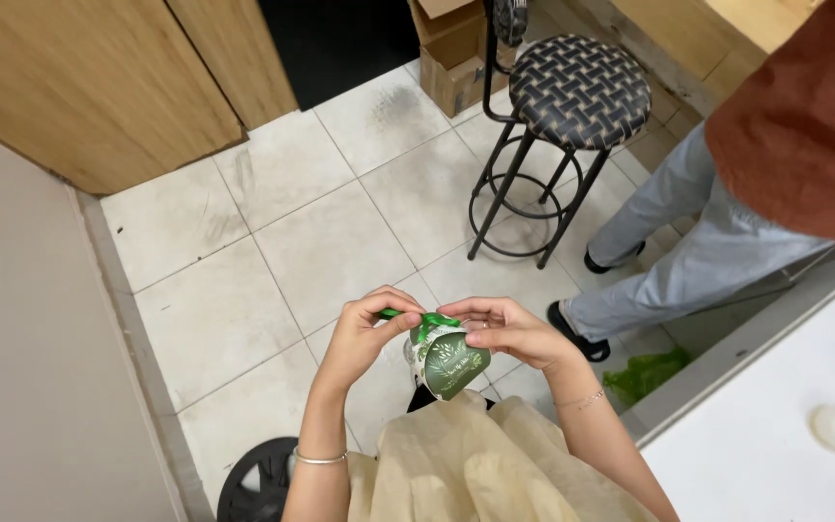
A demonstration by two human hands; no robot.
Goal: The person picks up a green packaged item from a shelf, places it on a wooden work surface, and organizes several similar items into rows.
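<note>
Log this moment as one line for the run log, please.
left hand: pinching green ribbon | right hand: holding ribbon at top of small green-and-white pouch | nearby: stool, another person standing

Open tiled floor [273, 251] ahead-left; stool [577, 92], bystander's legs [669, 261] block right.

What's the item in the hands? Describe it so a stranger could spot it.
Start at the round woven-seat stool on the tiled floor, then drop to the two hands at bottom centre. Between the left hand and right hand sits a small pouch, white and dark green with a leaf print. Its green ribbon marks it out.
</note>
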